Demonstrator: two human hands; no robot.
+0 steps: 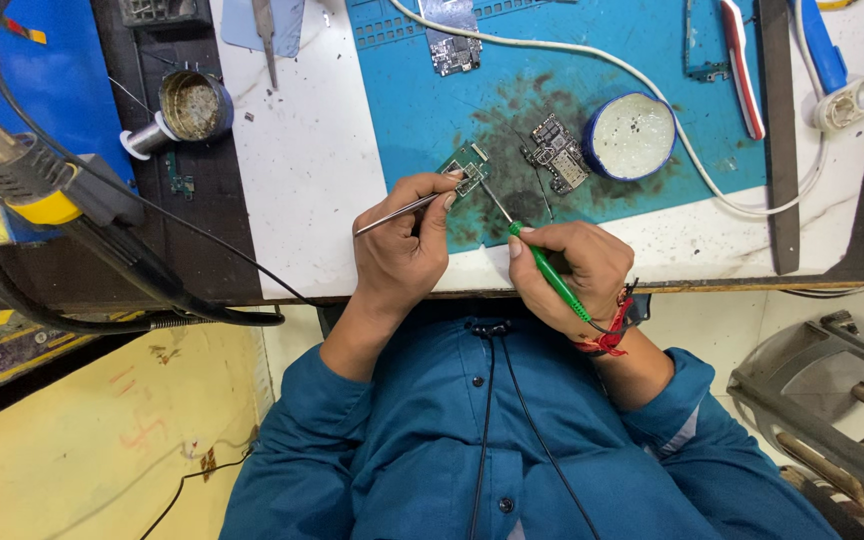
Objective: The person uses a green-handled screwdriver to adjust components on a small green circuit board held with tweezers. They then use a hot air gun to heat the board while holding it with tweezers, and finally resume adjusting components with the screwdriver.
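Head view: hands pinch tweezers (397, 211) and soldering iron (547, 270) over small board (465, 166)

the hot-air tool (22, 175) (left) and grey metal frame (832, 400) are cut off by edges.

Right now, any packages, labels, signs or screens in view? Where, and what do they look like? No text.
Round tin, right of centre on the blue mat: blue wall, whitish paste inside.
Round tin, upper left on the dark strip: metal, brownish residue inside.
Printed packet, left edge below the bench: flat, yellow and purple, mostly hidden.
Yellow band on the hot-air handle, left: looks like a label.
No signs or screens visible.
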